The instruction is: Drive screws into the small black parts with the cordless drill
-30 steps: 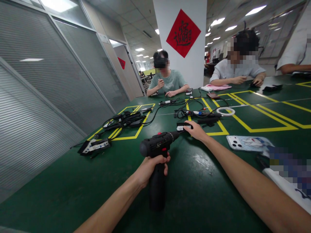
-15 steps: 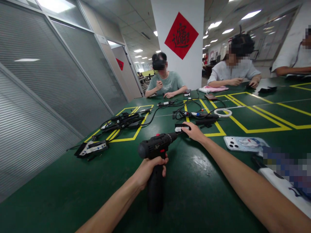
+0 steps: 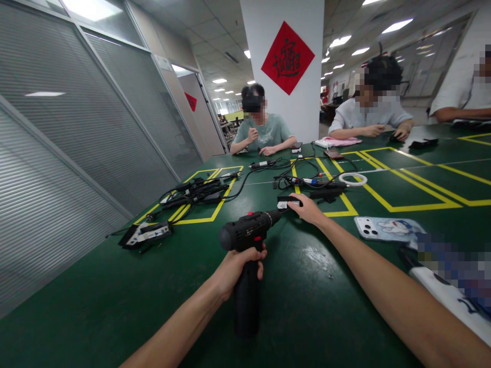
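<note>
My left hand is wrapped round the grip of a black cordless drill with a red switch, held upright over the green table. Its nose points away from me at a small black part with a white label. My right hand reaches forward and pinches that part against the table, right at the drill's tip.
A phone in a cartoon case lies right of my right arm. Tangled cables and black tools lie in yellow-taped boxes, with a white ring and a black-and-white device nearby. Three people sit at the far side.
Almost nothing has moved. The view has shifted slightly; both hands keep their holds on the drill and the small part.
</note>
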Motion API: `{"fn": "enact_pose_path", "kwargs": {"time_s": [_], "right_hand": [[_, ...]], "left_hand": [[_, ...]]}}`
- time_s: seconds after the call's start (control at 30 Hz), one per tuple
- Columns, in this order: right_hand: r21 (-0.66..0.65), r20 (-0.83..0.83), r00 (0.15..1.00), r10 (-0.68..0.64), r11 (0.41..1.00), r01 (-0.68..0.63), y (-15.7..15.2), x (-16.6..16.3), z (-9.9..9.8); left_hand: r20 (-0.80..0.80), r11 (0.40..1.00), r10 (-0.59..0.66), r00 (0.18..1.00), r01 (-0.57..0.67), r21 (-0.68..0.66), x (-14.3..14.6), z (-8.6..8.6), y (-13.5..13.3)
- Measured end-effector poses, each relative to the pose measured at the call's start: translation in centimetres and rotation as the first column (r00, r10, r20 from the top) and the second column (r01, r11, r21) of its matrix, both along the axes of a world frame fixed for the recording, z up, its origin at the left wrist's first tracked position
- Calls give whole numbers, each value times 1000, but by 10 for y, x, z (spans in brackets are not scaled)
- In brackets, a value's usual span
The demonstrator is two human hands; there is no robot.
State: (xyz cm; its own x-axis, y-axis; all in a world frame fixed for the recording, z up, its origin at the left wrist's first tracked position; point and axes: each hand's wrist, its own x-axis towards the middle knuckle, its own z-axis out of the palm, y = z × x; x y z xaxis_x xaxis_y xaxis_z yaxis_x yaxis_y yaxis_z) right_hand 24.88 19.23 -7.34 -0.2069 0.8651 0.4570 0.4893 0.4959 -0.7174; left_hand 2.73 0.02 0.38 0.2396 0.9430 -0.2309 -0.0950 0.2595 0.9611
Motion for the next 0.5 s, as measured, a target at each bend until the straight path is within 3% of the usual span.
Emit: {"fn": "enact_pose_path", "kwargs": {"time_s": [0.5], "right_hand": [[12,5,1000,6,1000,-6,3,-1,-2]], "left_hand": [[-30,1000,3,1000,-3,4,-1,-1,0]]}}
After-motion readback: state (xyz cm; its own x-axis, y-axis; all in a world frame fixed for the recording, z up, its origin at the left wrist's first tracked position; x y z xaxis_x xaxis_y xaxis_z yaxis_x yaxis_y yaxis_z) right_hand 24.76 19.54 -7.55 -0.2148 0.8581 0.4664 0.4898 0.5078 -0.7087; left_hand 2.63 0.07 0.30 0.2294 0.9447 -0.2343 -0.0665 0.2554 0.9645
